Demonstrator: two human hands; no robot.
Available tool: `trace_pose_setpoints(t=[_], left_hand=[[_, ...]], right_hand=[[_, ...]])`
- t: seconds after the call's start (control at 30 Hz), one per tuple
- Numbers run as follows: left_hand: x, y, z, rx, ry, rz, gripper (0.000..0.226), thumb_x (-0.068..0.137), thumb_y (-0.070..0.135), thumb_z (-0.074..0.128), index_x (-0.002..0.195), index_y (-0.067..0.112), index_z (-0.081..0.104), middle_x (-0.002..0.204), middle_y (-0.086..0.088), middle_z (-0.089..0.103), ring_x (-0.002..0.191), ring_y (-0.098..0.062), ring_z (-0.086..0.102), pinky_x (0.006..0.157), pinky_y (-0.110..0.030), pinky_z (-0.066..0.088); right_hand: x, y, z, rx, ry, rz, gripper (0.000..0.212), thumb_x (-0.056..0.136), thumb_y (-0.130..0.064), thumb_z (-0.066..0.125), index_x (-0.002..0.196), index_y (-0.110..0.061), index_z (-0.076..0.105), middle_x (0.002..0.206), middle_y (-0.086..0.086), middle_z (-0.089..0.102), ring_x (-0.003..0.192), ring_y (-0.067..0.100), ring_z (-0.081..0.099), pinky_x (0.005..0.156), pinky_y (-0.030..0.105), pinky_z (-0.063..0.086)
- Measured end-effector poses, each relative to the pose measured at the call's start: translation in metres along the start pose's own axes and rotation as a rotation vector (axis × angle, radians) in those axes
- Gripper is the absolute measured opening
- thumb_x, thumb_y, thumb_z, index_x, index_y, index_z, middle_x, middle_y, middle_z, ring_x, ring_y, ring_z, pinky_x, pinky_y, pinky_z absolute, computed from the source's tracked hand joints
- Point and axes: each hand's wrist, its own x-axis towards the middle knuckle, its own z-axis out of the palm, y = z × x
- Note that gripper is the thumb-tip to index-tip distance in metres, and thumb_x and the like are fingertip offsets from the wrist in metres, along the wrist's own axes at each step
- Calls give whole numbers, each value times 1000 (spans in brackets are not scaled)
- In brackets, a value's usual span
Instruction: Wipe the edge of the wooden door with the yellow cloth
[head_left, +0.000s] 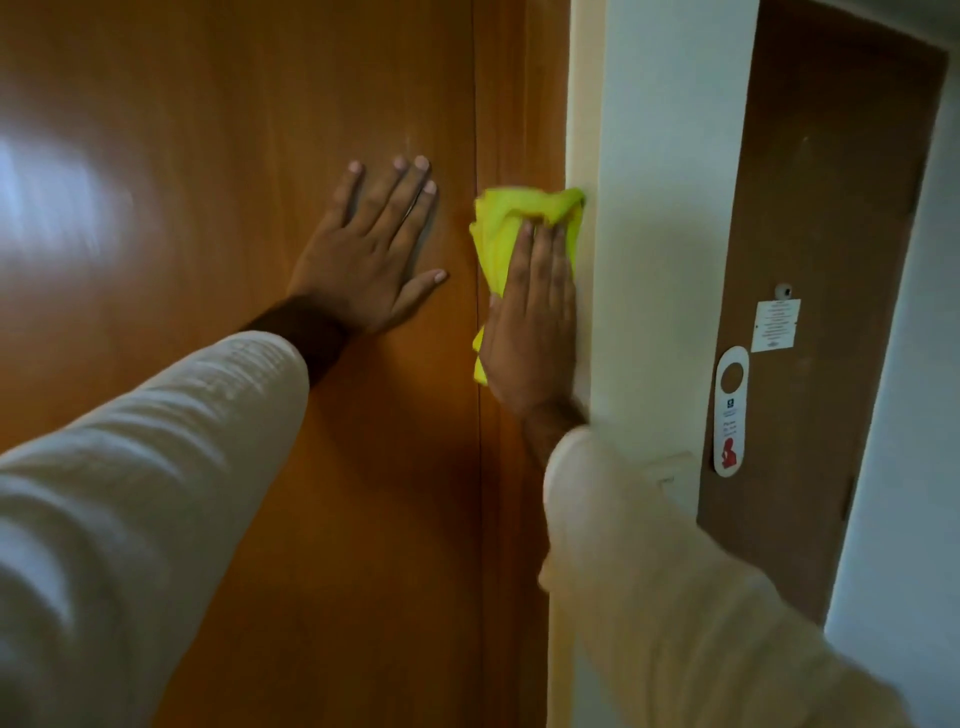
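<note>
A glossy orange-brown wooden door (234, 156) fills the left of the view. A thin vertical seam runs down its right side, with a narrow wooden strip (511, 93) beyond it, next to the wall. My left hand (371, 265) lies flat on the door face, fingers spread, just left of the seam. My right hand (532, 332) presses a bunched yellow cloth (506, 223) flat against the narrow strip, fingers pointing up. The cloth sticks out above and to the left of the hand and touches the cream wall corner.
A cream wall corner (587, 104) and pale wall (670, 182) stand right of the strip. Farther right is a darker brown door (821, 208) with a white hanger tag (730, 410) and a small paper notice (775, 325).
</note>
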Motion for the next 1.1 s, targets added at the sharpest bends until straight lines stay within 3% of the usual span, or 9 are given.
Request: trace_pose_setpoints(t=[0.07, 0.17, 0.27, 0.4, 0.57, 0.7, 0.9, 1.1], left_hand=[[1, 1, 1, -8, 11, -2, 90, 106, 69, 20, 169, 4, 14, 178, -17, 11, 167, -32, 12, 132, -61, 15], [0, 0, 1, -1, 22, -4, 90, 106, 69, 18, 169, 4, 14, 178, -17, 11, 167, -32, 12, 132, -60, 14], [1, 1, 1, 2, 20, -5, 90, 106, 69, 16, 169, 4, 12, 178, -18, 10, 167, -32, 12, 132, -60, 15], [2, 1, -2, -8, 3, -5, 90, 106, 68, 16, 169, 4, 10, 178, -19, 9, 167, -33, 10, 132, -61, 14], [0, 3, -1, -4, 33, -10, 89, 106, 67, 21, 169, 4, 13, 178, -18, 10, 167, -33, 12, 132, -61, 14], [0, 3, -2, 11, 39, -15, 89, 107, 67, 22, 169, 4, 14, 178, -19, 12, 166, -33, 14, 133, -60, 14], [1, 1, -3, 4, 36, 3, 89, 107, 67, 20, 169, 3, 12, 178, -19, 11, 166, -34, 12, 132, -60, 15], [0, 3, -5, 1, 30, -3, 90, 106, 67, 21, 168, 3, 12, 178, -19, 11, 166, -34, 13, 132, -60, 15]], right_hand=[[-62, 8, 8, -14, -45, 7, 64, 104, -29, 40, 158, -5, 14, 164, 22, 25, 153, 36, 21, 124, 47, 26], [-156, 23, 21, -68, -124, 28, 60, 101, -28, 49, 151, -3, 28, 147, 26, 51, 140, 42, 44, 115, 53, 40], [-195, 25, 27, -116, -206, 63, 55, 97, -32, 47, 143, -3, 37, 133, 25, 63, 129, 44, 56, 112, 49, 37], [-155, 19, 21, -71, -144, 24, 56, 98, -28, 48, 146, -2, 35, 139, 25, 59, 134, 42, 52, 109, 53, 47], [1, 3, 1, -31, -26, -45, 66, 100, -28, 40, 158, -3, 19, 164, 21, 25, 153, 36, 22, 125, 46, 23], [87, -7, -5, -29, 116, -31, 65, 100, -30, 47, 156, -3, 27, 163, 18, 30, 151, 36, 27, 121, 46, 27], [91, -5, 0, -30, 164, -19, 63, 99, -29, 55, 153, -4, 35, 160, 17, 37, 149, 35, 34, 120, 44, 30], [41, -3, -3, -53, 75, -5, 67, 102, -28, 52, 158, -6, 22, 165, 17, 26, 154, 33, 22, 123, 43, 24]])
